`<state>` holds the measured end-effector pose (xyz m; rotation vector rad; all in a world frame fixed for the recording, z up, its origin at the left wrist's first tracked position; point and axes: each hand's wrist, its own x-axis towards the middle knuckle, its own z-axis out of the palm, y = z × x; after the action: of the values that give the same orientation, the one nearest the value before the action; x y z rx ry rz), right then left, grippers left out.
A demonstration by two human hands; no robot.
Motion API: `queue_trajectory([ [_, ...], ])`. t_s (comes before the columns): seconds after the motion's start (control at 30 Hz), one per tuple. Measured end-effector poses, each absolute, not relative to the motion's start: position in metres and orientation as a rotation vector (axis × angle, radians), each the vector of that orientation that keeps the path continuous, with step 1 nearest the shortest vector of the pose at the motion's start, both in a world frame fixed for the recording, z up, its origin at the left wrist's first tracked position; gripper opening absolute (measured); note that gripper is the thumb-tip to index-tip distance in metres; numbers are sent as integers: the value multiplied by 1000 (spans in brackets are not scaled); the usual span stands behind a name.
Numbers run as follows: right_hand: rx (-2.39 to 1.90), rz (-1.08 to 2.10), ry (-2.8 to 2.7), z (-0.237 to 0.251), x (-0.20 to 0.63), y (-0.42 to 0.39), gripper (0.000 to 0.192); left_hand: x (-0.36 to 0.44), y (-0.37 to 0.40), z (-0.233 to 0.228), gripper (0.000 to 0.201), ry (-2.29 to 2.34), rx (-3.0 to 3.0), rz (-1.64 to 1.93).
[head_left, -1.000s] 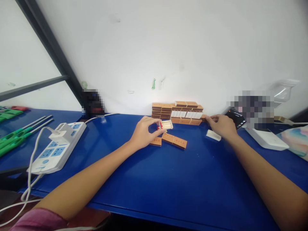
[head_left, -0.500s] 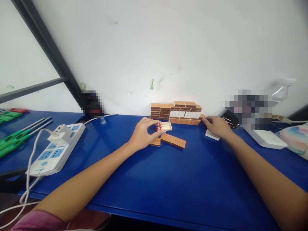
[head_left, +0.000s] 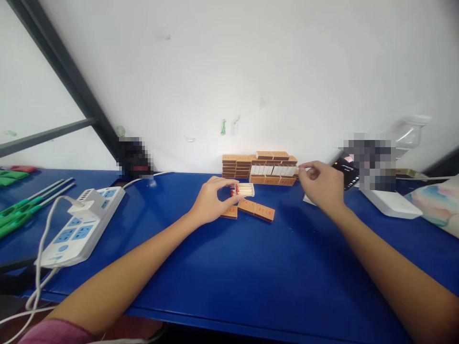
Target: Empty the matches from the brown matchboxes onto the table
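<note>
On the blue table [head_left: 251,272], three loose brown matchboxes [head_left: 255,209] lie just before the open match tray [head_left: 244,189] pinched in the left hand [head_left: 211,200], while the right hand [head_left: 321,187], fingers curled with nothing visible between them, hovers right of the stacked matchboxes [head_left: 260,168] against the wall.

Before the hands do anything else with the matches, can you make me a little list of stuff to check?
1. Left hand holds the open tray of matches: ok, fingers on its near end.
2. Matches stay inside the tray: ok, red tips all at one end, none spilled beside it.
3. Right hand pinches something: cannot tell, the fingertips are closed but anything between them is too small to see.
4. Stack of matchboxes against the wall stands tidy: ok.
5. Loose brown sleeves lie flat on the blue table: ok.
6. Power strip is apart from the matches: ok, far to the left.
</note>
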<state>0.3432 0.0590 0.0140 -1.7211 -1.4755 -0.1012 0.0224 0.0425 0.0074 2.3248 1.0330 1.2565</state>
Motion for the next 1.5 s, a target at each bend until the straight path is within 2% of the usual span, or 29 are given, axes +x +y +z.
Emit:
queue_trajectory([
  [0.07,-1618,92,-1614,16,319,54,26,23,42,7,32,1042,2277,1216],
  [0.13,-1424,481,-1767,16,294,50,38,23,43,8,33,1058,2250,1213],
  [0.2,-1277,715,-1814,16,274,48,47,23,46,8,36,1066,2242,1220],
  [0.3,-1208,856,-1775,15,260,50,55,23,52,8,39,1061,2237,1226],
  [0.43,-1231,967,-1618,14,265,59,57,23,64,6,39,1037,2259,1242],
  [0.87,-1275,1015,-1626,8,257,63,51,21,79,-2,39,993,2451,1196],
  [1.1,-1199,870,-1707,0,254,69,48,24,85,-11,70,1126,2583,1031],
  [1.3,-1262,608,-1847,-2,249,64,31,26,80,-12,67,1176,2574,1000],
  [1.5,-1225,467,-1878,-4,251,62,24,24,81,-12,66,1186,2581,984],
])
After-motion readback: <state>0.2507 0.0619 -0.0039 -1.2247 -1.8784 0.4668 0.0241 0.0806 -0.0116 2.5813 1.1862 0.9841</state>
